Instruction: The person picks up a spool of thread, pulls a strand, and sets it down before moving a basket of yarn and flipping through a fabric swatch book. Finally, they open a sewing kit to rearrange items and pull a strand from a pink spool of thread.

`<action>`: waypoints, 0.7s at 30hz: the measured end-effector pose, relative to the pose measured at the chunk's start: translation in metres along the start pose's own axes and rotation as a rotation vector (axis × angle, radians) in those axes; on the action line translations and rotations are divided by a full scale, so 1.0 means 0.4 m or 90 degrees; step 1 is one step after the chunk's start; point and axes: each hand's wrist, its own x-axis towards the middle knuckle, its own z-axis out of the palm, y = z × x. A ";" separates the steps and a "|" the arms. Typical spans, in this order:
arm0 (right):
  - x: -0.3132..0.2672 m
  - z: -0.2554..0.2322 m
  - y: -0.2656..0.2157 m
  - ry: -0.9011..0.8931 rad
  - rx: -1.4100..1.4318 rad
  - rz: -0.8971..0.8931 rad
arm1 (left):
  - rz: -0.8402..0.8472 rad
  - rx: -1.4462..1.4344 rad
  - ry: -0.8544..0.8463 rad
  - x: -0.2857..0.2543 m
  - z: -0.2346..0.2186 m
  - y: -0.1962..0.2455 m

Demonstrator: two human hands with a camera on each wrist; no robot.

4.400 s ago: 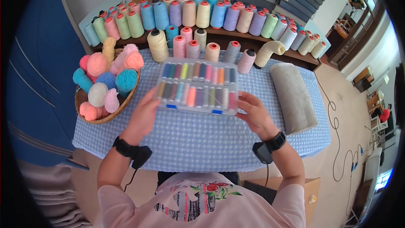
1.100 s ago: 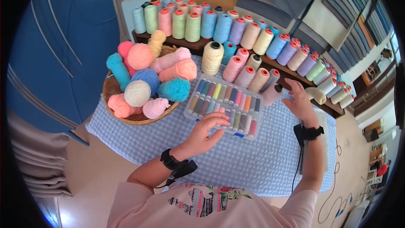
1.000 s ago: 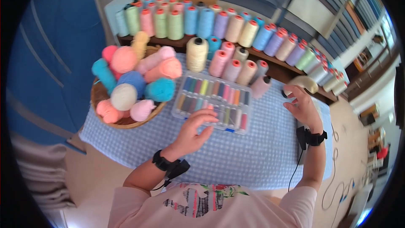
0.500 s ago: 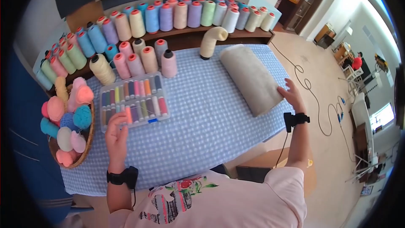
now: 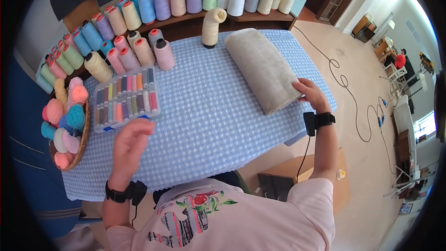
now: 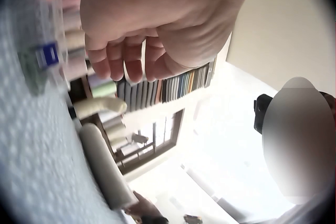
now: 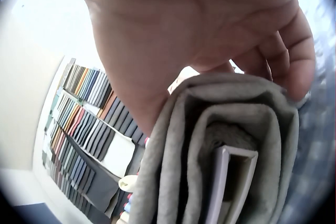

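My right hand [image 5: 312,94] grips the near right end of a rolled grey plush fabric [image 5: 262,69] lying on the table. In the right wrist view, the thumb and fingers straddle the fabric's layered end, where a flat white core [image 7: 215,187] shows inside. My left hand [image 5: 130,146] hovers over the cloth with loosely curved fingers and holds nothing. Just beyond it lies a clear plastic box [image 5: 157,94] of small multicoloured thread spools. A blue latch [image 6: 48,55] of this box appears beside the left hand in the left wrist view.
A wicker basket [image 5: 84,132] of yarn balls sits at the table's left end. Thread cones, including a pink one [image 5: 165,56] and a bent cream one [image 5: 210,30], stand toward the back. More cones line a curved shelf [image 5: 186,18]. Blue checked cloth [image 5: 204,111] covers the table.
Both hands held the spool box earlier; it now lies on the table, released. The right hand has moved right and taken hold of the fabric roll. The left hand has drawn back toward the body.
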 end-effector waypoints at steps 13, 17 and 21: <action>0.014 0.041 0.047 0.066 -0.054 -0.242 | -0.415 -0.453 -0.164 0.361 0.515 -0.115; -0.055 0.069 -0.028 0.124 -0.067 -0.278 | -0.427 -0.512 -0.167 0.376 0.545 -0.080; -0.126 0.112 -0.101 0.272 -0.270 -0.603 | -0.467 -0.590 -0.133 0.349 0.544 -0.055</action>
